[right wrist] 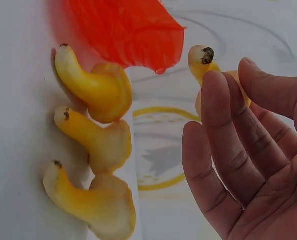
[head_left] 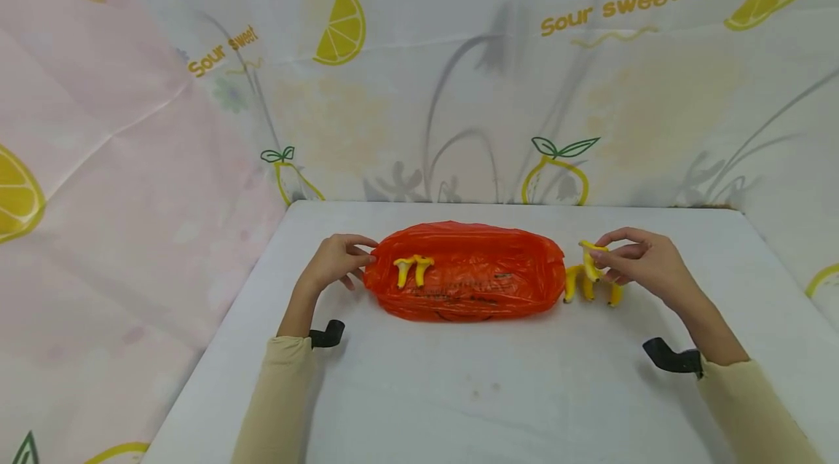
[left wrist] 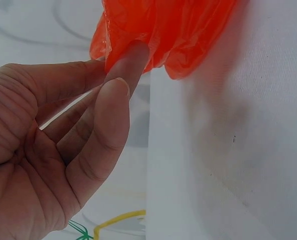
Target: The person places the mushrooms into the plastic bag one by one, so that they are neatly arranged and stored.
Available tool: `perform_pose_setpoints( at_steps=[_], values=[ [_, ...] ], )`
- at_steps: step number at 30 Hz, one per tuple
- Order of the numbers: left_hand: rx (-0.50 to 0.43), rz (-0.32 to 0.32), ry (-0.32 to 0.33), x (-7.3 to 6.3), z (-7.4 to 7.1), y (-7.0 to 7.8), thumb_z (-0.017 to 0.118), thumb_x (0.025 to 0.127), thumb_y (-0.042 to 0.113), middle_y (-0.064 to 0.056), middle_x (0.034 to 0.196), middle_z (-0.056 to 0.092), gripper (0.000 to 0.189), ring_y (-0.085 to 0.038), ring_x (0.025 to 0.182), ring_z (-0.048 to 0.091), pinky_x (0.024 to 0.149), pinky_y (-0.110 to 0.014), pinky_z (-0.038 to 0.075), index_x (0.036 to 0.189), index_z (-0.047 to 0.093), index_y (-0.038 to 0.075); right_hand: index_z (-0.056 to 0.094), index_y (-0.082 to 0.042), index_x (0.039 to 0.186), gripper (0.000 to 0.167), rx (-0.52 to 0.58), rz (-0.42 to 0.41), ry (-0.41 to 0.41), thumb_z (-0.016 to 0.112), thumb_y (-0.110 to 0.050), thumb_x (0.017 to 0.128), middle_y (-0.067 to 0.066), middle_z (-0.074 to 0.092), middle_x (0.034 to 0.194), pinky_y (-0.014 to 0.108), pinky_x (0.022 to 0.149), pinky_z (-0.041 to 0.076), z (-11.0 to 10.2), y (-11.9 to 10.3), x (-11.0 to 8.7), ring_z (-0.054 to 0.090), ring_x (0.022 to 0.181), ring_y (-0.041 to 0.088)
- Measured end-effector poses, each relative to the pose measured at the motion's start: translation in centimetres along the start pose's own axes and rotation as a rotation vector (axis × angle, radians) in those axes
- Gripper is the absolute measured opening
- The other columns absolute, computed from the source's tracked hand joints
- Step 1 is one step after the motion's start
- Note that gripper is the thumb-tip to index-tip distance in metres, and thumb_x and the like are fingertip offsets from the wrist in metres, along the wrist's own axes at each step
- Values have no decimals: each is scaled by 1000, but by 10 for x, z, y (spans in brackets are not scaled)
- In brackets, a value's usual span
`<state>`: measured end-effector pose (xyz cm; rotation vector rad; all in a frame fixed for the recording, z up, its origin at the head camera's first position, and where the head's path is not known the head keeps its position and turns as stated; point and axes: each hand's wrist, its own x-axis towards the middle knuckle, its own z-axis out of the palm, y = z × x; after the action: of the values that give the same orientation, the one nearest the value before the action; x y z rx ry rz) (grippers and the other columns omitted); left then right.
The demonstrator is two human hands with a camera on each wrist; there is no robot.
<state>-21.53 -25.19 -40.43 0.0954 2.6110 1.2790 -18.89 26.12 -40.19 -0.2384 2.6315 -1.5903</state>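
Observation:
A red plastic bag (head_left: 459, 234) lies with its mouth spread wide on the table. My left hand (head_left: 336, 260) pinches its left edge; in the left wrist view a fingertip (left wrist: 138, 52) presses against the thin film. Two yellow mushrooms (head_left: 403, 272) with flared caps lie inside the bag, toward the left. Just past the bag's right end, my right hand (head_left: 645, 266) holds another yellow mushroom (right wrist: 202, 59) between thumb and fingers, raised, its dark stem tip showing. Below it, three similar mushrooms (right wrist: 95, 142) lie in a row on the table.
The white table (head_left: 485, 384) extends in front of the bag and to both sides. A lemon-printed cloth (head_left: 419, 100) hangs behind it. A black wrist attachment (head_left: 328, 333) sticks out at the left cuff, and another black attachment (head_left: 671, 358) at the right cuff.

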Motion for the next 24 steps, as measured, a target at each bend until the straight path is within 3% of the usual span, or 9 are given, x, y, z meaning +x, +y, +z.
perform_pose_setpoints(
  at_steps=[6,13,20,24],
  values=[
    [1,0,0,-1,-1,1,69,93,14,-17,103,72,34,-29,70,72,53,-38,59,126,65,5,59,1,116,44,8,18,-26,74,-32,90,15,74,91,36,66,61,17,-9,9,71,72,28],
    [0,-5,-5,0,0,2,69,93,14,-17,103,72,34,-29,71,72,54,-38,59,126,65,5,60,0,115,46,26,28,-53,75,-34,88,18,73,93,42,70,61,38,-24,18,72,75,32],
    [4,-4,-3,-1,0,3,69,93,13,-17,103,72,34,-30,70,72,53,-38,59,126,65,5,62,-3,114,44,30,20,-76,77,-34,87,13,74,91,33,66,60,58,-37,27,72,71,26],
    [5,-10,-4,-1,1,3,69,94,14,-17,104,72,35,-28,69,72,54,-38,59,127,65,5,63,-2,112,40,63,3,-113,77,-29,87,13,74,89,31,66,60,72,-41,31,72,71,31]
  ],
)
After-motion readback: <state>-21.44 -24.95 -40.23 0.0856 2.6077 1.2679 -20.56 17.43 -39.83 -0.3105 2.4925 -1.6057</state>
